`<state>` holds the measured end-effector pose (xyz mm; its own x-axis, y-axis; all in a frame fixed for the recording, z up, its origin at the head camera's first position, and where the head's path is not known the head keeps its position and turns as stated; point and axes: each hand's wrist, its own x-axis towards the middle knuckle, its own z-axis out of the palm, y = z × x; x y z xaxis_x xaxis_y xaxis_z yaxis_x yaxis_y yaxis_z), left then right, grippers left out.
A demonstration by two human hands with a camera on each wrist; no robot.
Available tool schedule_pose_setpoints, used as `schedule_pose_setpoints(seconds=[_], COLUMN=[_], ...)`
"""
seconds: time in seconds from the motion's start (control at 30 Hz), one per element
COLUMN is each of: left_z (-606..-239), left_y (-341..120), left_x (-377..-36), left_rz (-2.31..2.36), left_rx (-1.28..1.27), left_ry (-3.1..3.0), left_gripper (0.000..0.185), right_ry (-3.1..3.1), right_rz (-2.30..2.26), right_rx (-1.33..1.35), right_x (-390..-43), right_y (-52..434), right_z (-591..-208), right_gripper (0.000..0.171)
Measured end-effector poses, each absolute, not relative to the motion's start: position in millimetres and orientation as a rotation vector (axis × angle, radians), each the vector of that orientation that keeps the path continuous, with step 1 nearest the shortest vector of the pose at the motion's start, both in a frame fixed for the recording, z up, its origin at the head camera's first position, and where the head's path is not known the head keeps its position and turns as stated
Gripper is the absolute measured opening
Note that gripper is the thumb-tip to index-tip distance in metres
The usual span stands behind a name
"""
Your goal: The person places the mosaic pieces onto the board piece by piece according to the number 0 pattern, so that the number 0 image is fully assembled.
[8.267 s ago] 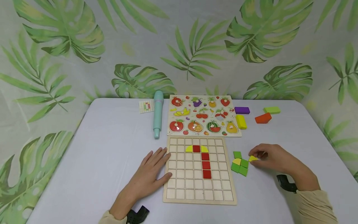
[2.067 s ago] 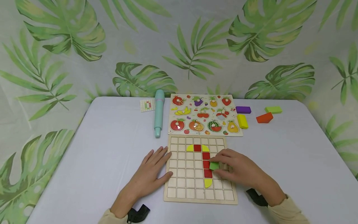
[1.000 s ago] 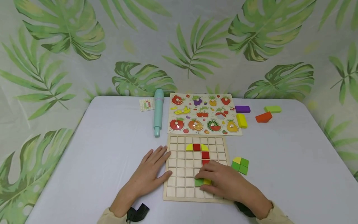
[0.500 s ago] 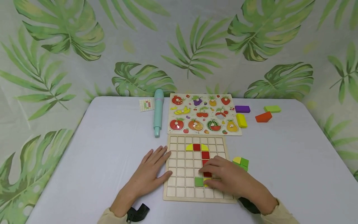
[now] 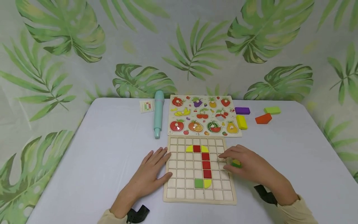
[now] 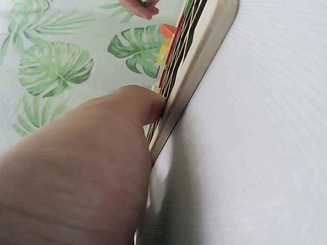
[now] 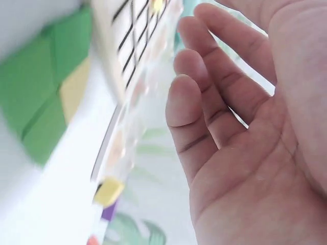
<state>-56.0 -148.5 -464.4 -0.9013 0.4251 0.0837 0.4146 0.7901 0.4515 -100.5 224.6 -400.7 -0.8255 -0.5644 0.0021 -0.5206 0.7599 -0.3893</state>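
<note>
A wooden grid board (image 5: 184,174) lies in front of me, with a column of red tiles (image 5: 206,165), two yellow quarter tiles at the top, and a green tile (image 5: 199,183) beside a yellow quarter tile (image 5: 207,183) near the bottom. My left hand (image 5: 156,165) rests flat on the table, and its thumb (image 6: 138,102) touches the board's left edge (image 6: 199,66). My right hand (image 5: 227,160) hovers over the loose green and yellow tiles (image 5: 236,163) right of the board. In the right wrist view its fingers (image 7: 204,102) are relaxed and hold nothing, with the tiles (image 7: 36,97) just beyond.
Behind the board lie a fruit puzzle (image 5: 203,115), a teal pen (image 5: 158,113) and a small pattern card (image 5: 146,106). Purple (image 5: 242,110), yellow (image 5: 241,122), orange (image 5: 263,118) and green (image 5: 272,110) blocks sit at the back right. Leaf-print cloth hangs behind the white table.
My right hand set a green tile into the board left of the lower yellow quarter, let go, and moved right over the loose tiles. The left hand stayed put.
</note>
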Motion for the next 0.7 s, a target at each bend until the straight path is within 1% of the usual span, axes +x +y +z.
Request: schedule_pose_setpoints(seconds=[0.23,0.33,0.7], left_z=[-468.9,-469.6,-466.6], left_y=[-146.8,-146.1,-150.3], left_x=[-53.2,-52.3,-57.8], left_rz=[0.742,0.737,0.695], left_rx=[0.679,0.677,0.695], left_ry=[2.935,2.919,2.962], left_gripper=[0.070,0.070,0.071], right_ry=[2.811,2.785,2.819], right_rz=[-0.535,-0.525,-0.481], right_rx=[-0.754,-0.729,-0.695], right_x=[-112.2,-115.8,-127.9], right_y=[253.5,261.8,265.4], right_z=[-413.5,-418.3,-415.9], right_gripper=[0.033,0.031,0.024])
